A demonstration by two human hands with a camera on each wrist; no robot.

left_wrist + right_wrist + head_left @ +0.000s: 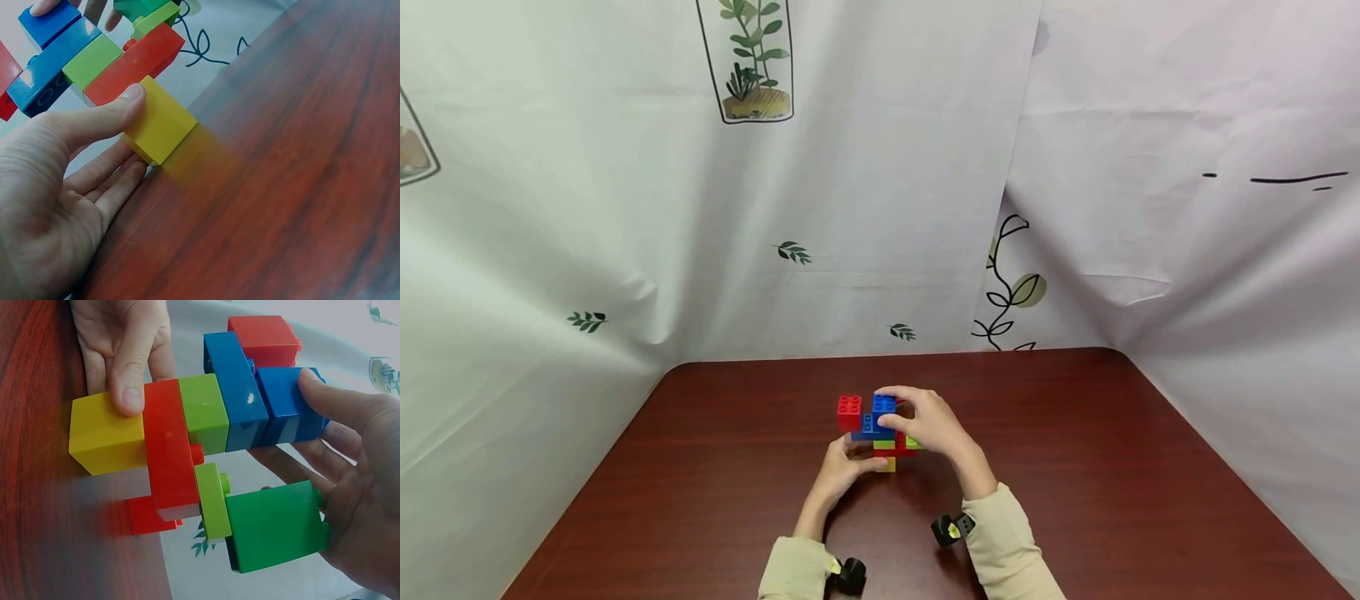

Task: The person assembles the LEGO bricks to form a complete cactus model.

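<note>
A built stack of toy building bricks stands on the table between both hands. At its foot is a yellow brick (106, 434), pinched by my left hand (838, 477) with the thumb on its near face. Above it come a long red brick (167, 444), a light green brick (205, 414) and a long blue brick (236, 394). My right hand (936, 427) pinches the small blue brick (284, 401) on top. A red brick (850, 413) sits on the long blue one's left end. On the right, a thin light green brick (212, 501) carries a dark green brick (275, 526).
Another red brick (149, 516) shows behind the lower end of the long red brick in the right wrist view. The brown table (715, 467) reaches back to a printed white curtain (880, 183). Black wrist cameras (852, 577) are worn at both sleeves.
</note>
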